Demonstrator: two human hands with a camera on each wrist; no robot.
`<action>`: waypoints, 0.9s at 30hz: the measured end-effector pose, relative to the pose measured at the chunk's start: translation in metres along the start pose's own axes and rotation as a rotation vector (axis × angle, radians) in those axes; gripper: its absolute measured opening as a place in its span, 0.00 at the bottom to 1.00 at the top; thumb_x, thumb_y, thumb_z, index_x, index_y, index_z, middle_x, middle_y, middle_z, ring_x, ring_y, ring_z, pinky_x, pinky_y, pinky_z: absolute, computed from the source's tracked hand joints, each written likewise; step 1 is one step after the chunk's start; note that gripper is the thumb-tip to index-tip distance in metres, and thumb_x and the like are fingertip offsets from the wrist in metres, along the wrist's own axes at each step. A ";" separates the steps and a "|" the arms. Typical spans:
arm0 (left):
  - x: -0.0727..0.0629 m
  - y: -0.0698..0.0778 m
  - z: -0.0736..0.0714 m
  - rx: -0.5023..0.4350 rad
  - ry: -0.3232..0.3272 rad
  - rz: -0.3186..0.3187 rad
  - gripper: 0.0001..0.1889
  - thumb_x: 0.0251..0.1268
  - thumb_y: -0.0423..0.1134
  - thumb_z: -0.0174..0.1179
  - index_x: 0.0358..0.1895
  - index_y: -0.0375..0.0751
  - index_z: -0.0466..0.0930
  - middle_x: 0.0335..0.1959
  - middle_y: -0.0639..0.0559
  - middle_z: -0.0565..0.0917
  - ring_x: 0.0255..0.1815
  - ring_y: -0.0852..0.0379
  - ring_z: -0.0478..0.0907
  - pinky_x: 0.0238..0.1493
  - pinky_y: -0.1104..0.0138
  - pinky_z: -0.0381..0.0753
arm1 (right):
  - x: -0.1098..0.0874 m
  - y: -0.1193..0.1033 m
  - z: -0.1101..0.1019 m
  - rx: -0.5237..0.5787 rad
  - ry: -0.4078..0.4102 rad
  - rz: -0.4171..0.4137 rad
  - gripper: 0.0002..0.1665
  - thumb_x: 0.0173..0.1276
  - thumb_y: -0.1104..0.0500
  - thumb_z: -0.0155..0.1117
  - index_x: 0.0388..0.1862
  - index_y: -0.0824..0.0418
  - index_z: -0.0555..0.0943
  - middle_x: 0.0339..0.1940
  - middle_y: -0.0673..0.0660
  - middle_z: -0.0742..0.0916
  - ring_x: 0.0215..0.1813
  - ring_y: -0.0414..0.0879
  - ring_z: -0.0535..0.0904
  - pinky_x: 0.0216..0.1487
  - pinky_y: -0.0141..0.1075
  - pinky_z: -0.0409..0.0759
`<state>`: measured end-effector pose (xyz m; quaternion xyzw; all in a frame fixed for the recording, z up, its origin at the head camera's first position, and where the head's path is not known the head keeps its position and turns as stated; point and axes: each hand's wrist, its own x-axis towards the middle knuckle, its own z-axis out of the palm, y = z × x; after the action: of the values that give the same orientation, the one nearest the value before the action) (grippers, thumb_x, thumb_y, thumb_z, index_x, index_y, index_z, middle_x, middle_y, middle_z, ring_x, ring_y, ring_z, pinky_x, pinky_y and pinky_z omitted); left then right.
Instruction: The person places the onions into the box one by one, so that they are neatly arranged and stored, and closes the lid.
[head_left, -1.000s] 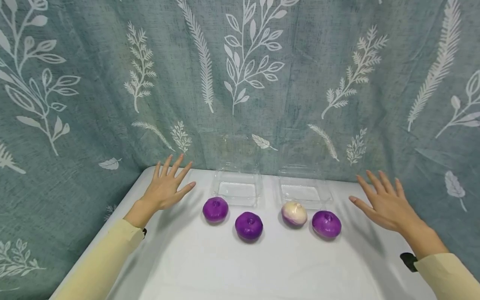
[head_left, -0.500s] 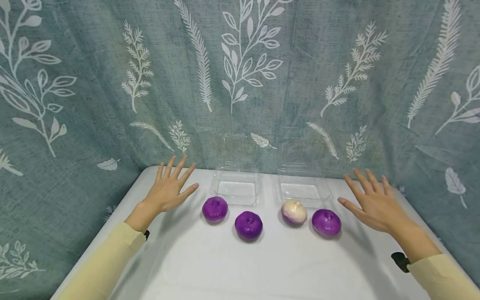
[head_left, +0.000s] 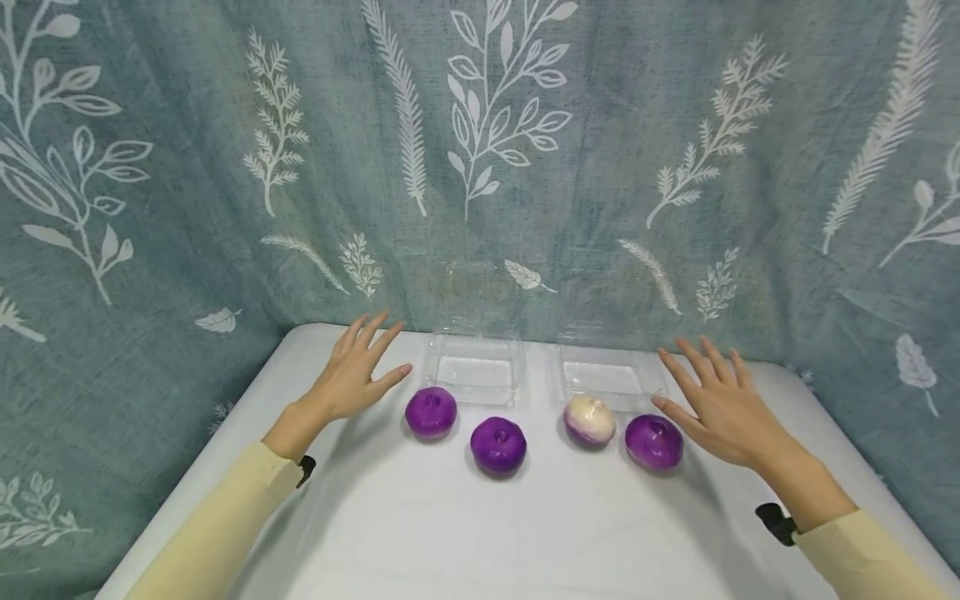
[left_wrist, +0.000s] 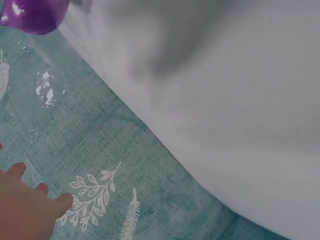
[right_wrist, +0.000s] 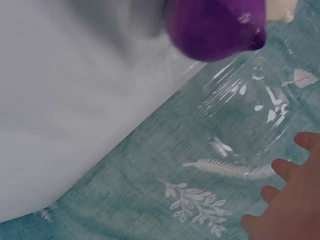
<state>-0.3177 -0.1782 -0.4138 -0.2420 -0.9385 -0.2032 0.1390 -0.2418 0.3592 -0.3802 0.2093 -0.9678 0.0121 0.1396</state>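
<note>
Onions, four, in a loose row across the white table (head_left: 517,533): first purple onion (head_left: 431,412), at the left; second purple onion (head_left: 498,446), nearer the person; pale onion (head_left: 590,421), flushed purple at one side; third purple onion (head_left: 654,442), at the right, just beside the pale one.

Left hand (head_left: 345,379): fingers extended and parted, nothing held; raised over the table, thumb tip near the first purple onion.

Right hand (head_left: 723,408): fingers extended and spread, nothing held; thumb tip near the third purple onion.

Boxes, see-through plastic, two, side by side at the far edge: left box (head_left: 475,369); right box (head_left: 602,379). Faint see-through lids appear raised behind them.

In the way: the first purple onion before the left box's near corner; the pale onion before the right box's near edge, contact impossible to tell.

Backdrop: blue-green curtain (head_left: 600,167), white leaf prints, behind the table and at both sides.

Sleeves (head_left: 225,525), pale yellow; dark strap (head_left: 776,523) at the right wrist.
</note>
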 end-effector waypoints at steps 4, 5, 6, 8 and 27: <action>0.003 0.004 0.002 -0.139 0.005 -0.019 0.39 0.75 0.55 0.59 0.82 0.46 0.55 0.83 0.41 0.50 0.82 0.32 0.41 0.76 0.28 0.48 | 0.004 -0.010 -0.003 0.046 -0.013 -0.026 0.45 0.79 0.39 0.54 0.85 0.58 0.53 0.82 0.70 0.57 0.81 0.72 0.45 0.80 0.69 0.32; 0.004 0.004 0.003 -0.176 0.000 -0.026 0.40 0.75 0.54 0.60 0.82 0.45 0.54 0.83 0.40 0.50 0.82 0.32 0.41 0.75 0.28 0.50 | 0.005 -0.013 -0.003 0.057 -0.021 -0.029 0.46 0.79 0.39 0.55 0.85 0.58 0.52 0.82 0.70 0.57 0.81 0.72 0.45 0.80 0.70 0.35; 0.005 0.005 0.004 -0.213 -0.005 -0.032 0.40 0.75 0.53 0.61 0.82 0.44 0.54 0.83 0.39 0.50 0.81 0.32 0.42 0.75 0.28 0.52 | 0.006 -0.015 -0.004 0.067 -0.026 -0.031 0.46 0.79 0.39 0.55 0.85 0.58 0.53 0.82 0.70 0.57 0.81 0.72 0.46 0.80 0.70 0.37; 0.006 0.005 0.005 -0.276 -0.008 -0.047 0.41 0.74 0.51 0.62 0.82 0.43 0.53 0.82 0.38 0.51 0.81 0.33 0.45 0.75 0.30 0.57 | 0.010 -0.021 -0.005 0.083 -0.034 -0.038 0.46 0.79 0.40 0.56 0.85 0.58 0.53 0.82 0.71 0.57 0.81 0.73 0.47 0.78 0.73 0.44; 0.028 0.004 0.028 -0.609 -0.027 -0.237 0.38 0.74 0.44 0.64 0.79 0.37 0.56 0.74 0.37 0.66 0.70 0.38 0.71 0.68 0.50 0.80 | 0.046 -0.079 0.011 0.199 0.010 -0.172 0.45 0.75 0.48 0.64 0.83 0.60 0.58 0.81 0.67 0.61 0.79 0.69 0.55 0.73 0.72 0.61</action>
<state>-0.3436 -0.1510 -0.4270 -0.1640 -0.8581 -0.4860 0.0231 -0.2524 0.2677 -0.3804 0.3045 -0.9395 0.0972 0.1235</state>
